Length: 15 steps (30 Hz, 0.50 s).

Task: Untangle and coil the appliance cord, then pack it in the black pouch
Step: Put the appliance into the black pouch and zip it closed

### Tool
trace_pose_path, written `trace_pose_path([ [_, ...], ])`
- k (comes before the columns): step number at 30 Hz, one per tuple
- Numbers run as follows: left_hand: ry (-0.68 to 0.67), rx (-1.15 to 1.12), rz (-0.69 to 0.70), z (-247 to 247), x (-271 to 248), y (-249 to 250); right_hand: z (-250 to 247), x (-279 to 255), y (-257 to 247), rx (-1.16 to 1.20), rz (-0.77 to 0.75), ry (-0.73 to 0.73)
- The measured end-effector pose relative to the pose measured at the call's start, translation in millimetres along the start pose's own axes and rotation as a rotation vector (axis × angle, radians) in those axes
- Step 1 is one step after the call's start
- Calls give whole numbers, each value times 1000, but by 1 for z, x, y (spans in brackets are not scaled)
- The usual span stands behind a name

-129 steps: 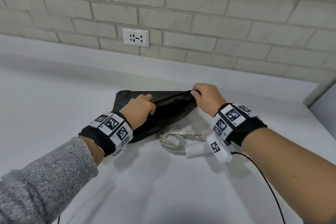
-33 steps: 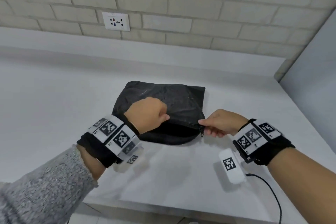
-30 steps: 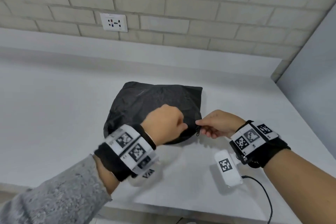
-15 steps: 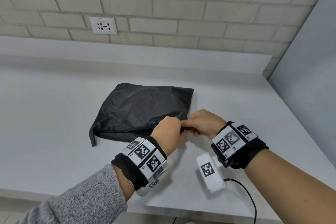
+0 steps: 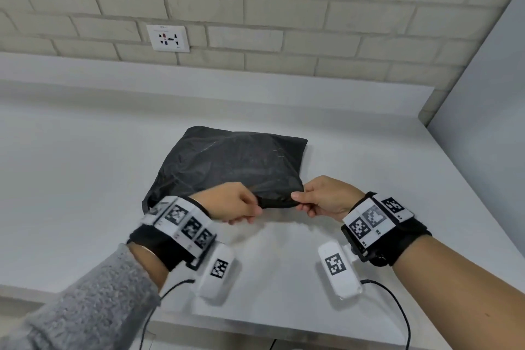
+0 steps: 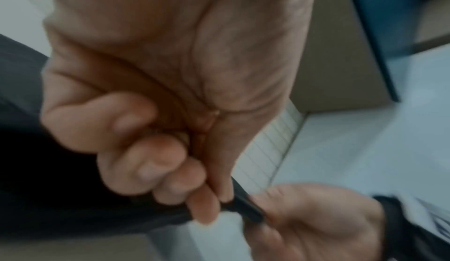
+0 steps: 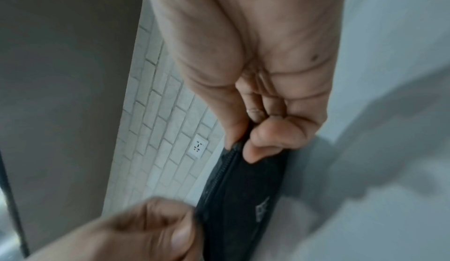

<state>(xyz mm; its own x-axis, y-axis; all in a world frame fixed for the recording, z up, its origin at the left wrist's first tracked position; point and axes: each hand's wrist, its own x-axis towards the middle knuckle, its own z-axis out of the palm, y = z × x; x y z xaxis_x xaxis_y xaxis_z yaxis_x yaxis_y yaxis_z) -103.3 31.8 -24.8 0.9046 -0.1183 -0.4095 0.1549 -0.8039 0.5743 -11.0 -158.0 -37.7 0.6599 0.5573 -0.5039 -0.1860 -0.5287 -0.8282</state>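
The black pouch lies bulging on the white counter, its zipped edge toward me. My left hand pinches that near edge between thumb and curled fingers; the left wrist view shows the same pinch on the black pouch edge. My right hand pinches the pouch's near right corner, thumb on top, and the right wrist view shows the zipper line of the pouch running from that grip toward the left hand. The cord is not visible anywhere.
A brick wall with a white socket plate runs behind the counter. A grey panel closes off the right side. The counter's front edge is just below my wrists, with thin black cables hanging from the wrist cameras.
Since half a second ago my hands have drawn apart along the pouch's near edge, the left going left. Earlier the cord lay on the counter beside the pouch; now it is out of sight.
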Motion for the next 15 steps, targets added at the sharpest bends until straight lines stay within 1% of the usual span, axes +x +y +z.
trace_pose_path([
  [3,66,-75,-90,-24,-18,-37,-13,-5,5,18,24,-3],
  [5,137,-80,-191,-40,-33,-62,-20,-6,9,7,25,-2],
  [8,218,19,-390,-59,-52,-98,-28,-4,12,-34,28,12],
  [10,242,107,-525,-67,-62,-113,-30,-3,12,-54,38,13],
  [11,237,122,-571,-68,-66,-116,-31,-1,12,-66,46,8],
  [13,204,152,-599,-69,-69,-116,-30,0,9,-98,57,10],
  [15,192,246,-587,-67,-66,-107,-27,3,7,-108,61,17],
])
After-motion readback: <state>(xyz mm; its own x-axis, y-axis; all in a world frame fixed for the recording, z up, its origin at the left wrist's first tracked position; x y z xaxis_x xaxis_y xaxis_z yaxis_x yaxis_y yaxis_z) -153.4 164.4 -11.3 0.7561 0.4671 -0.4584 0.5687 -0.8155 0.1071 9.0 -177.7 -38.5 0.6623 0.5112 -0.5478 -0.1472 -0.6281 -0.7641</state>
